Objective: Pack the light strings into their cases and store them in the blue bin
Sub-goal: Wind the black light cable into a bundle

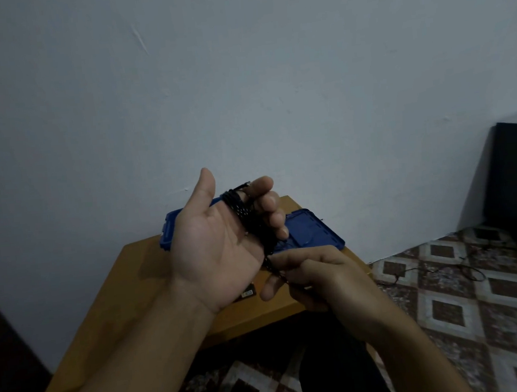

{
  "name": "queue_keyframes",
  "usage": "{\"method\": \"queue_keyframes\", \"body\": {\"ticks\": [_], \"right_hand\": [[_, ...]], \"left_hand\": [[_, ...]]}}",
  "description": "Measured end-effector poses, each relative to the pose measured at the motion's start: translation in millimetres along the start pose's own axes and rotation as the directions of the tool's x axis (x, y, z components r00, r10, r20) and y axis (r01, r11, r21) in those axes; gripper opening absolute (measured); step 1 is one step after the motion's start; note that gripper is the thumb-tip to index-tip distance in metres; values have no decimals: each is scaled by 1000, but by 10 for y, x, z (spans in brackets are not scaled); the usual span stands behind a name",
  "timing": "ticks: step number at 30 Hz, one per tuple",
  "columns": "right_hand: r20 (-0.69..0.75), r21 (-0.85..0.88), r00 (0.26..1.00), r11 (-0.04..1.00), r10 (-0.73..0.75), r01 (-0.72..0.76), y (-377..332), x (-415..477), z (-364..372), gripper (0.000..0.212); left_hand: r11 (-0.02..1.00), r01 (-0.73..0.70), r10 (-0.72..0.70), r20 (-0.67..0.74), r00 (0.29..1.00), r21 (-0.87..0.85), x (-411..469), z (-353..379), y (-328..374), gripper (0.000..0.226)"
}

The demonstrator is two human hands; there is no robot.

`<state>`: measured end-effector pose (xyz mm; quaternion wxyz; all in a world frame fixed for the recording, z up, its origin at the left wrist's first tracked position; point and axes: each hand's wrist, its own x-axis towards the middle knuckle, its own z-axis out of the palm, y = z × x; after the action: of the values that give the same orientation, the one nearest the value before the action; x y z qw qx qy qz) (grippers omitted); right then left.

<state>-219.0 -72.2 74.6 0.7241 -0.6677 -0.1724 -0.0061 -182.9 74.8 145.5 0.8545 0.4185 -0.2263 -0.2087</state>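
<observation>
so the left hand is palm up, thumb sticking out, and the black light string is wound in a coil round its bent fingers. right hand sits just below it, pinching the loose tail of the string between thumb and fingers. right behind both hands the blue case lies open on the wooden table. small dark thing peeks out under the left wrist, can't tell what it is. thin cable on the tiled floor, off to the right of the right hand
</observation>
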Motion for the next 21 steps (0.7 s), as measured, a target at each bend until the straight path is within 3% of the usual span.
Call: {"method": "queue_keyframes", "body": {"ticks": [3, 7, 14, 21], "right_hand": [[-5, -50, 1000, 998, -28, 28, -15, -20, -16, 22], [-7, -250, 998, 967, -58, 55, -18, -35, -34, 38], [-43, -331, 997, 942, -69, 51, -24, -34, -46, 33], [-94, -386, 991, 921, -92, 49, -77, -60, -69, 36]], "left_hand": [[1000, -10, 11, -19, 1000, 24, 0, 10, -6, 76], [998, -30, 32, -25, 999, 46, 5, 16, -13, 74], [965, -112, 117, -6, 993, 236, 17, -6, -74, 75], [887, -108, 113, 16, 994, 450, 26, -80, -116, 82]]}}
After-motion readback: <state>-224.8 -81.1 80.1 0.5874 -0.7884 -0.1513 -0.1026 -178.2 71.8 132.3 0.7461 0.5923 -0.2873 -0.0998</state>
